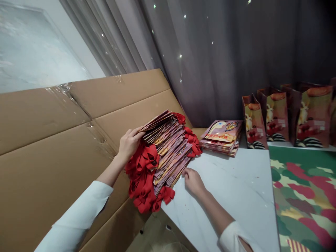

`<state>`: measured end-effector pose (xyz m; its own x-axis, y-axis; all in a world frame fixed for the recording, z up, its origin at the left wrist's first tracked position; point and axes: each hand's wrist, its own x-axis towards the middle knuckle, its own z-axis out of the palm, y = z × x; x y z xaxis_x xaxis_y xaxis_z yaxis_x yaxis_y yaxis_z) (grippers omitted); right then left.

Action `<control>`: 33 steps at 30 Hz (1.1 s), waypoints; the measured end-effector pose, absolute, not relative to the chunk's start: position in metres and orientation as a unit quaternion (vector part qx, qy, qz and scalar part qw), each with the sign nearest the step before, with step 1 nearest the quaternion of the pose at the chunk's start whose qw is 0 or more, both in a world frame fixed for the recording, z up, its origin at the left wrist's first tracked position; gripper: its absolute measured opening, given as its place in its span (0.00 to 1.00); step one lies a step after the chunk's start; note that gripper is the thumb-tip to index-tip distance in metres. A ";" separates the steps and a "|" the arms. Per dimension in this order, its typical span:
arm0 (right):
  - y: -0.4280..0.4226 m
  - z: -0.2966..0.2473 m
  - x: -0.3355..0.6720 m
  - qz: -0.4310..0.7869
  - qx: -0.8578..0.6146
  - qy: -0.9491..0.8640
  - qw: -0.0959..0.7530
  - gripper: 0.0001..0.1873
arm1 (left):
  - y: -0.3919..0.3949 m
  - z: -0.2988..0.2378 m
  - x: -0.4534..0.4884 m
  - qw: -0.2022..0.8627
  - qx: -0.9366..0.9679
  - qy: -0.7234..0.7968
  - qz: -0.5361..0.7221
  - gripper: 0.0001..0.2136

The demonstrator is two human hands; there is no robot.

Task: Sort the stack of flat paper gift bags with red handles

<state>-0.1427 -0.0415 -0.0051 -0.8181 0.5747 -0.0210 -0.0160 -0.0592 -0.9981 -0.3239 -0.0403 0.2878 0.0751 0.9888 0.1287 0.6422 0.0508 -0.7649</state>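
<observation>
Taped cardboard (39, 175) stands at left; beside it, the left hand (129, 142) grips the far end of a row of flat-folded bags (172, 150) with red ribbons (143, 175), on the marbled table (236, 189). The right hand (193, 180) meets the near end, its grip unclear. Rightward lie a smaller stack (222, 134), then upright bags (277, 119), contents hidden.

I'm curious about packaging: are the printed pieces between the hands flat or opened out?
Flat: the printed pieces lean together in a row, showing mostly thin, packed edges.
</observation>
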 end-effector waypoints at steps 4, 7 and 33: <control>-0.042 -0.005 -0.144 0.726 -0.221 -0.613 0.219 0.14 | -0.035 0.292 -0.308 0.367 -0.678 -0.597 0.220 0.12; -0.033 0.012 -0.144 0.768 -0.213 -0.554 0.242 0.09 | -0.033 0.297 -0.284 0.385 -0.706 -0.556 0.211 0.10; 0.004 0.037 0.043 0.870 -0.436 -0.213 0.084 0.18 | -0.125 0.212 -0.109 0.069 -0.855 -0.505 0.099 0.10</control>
<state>0.0435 0.0039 0.0365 -0.6056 0.3325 -0.7229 0.0393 -0.8949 -0.4445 -0.1091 -0.1251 0.2125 0.4702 0.8770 -0.0988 0.8498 -0.4801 -0.2174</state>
